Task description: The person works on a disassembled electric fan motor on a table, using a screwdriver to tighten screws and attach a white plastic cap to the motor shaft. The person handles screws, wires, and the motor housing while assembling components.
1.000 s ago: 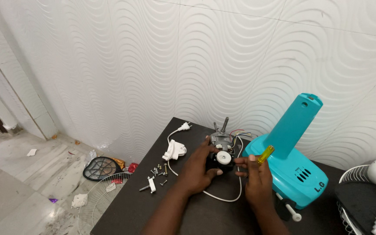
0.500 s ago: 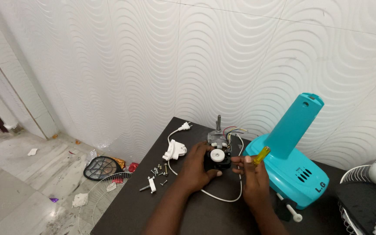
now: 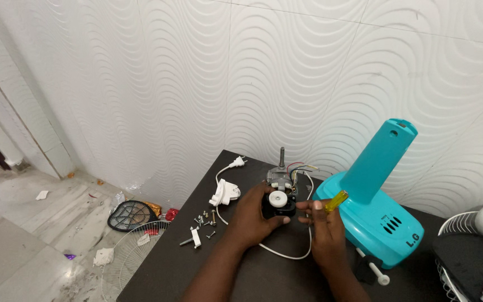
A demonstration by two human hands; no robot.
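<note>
Compared with a second ago: motor (image 3: 278,197) turned more upright, shaft now pointing straight up toward the wall rather than leaning; both hands drawn slightly closer to the table's back edge. Teal fan base (image 3: 376,223) unchanged in place.

Left hand (image 3: 251,215) wrapped around the motor's left side, fingers curled and pressed against the black housing, holding it just above the dark table (image 3: 163,268). White round cap on the motor's front facing the camera. Coloured wires trailing from the motor's back toward the wall.

Right hand (image 3: 323,226) closed around a screwdriver (image 3: 335,200), yellow handle sticking up and right from the fist, tip aimed toward the motor's right side; contact of tip with motor not clear.

White cord (image 3: 286,254) looping under both hands, running back to a plug (image 3: 237,163) near the table's far left corner. White plastic piece (image 3: 223,193) just left of the motor. Small screws (image 3: 205,219) scattered near the left edge, with a white bracket (image 3: 195,237) close to the drop.

Open tabletop in front of the left forearm and along the near left edge. Little room on the right: teal base just beside the right hand, white bolt (image 3: 376,273) at its foot, fan guard (image 3: 465,251) beyond. Wall close behind the motor. Wire grille (image 3: 132,260) on the floor below the left edge.
</note>
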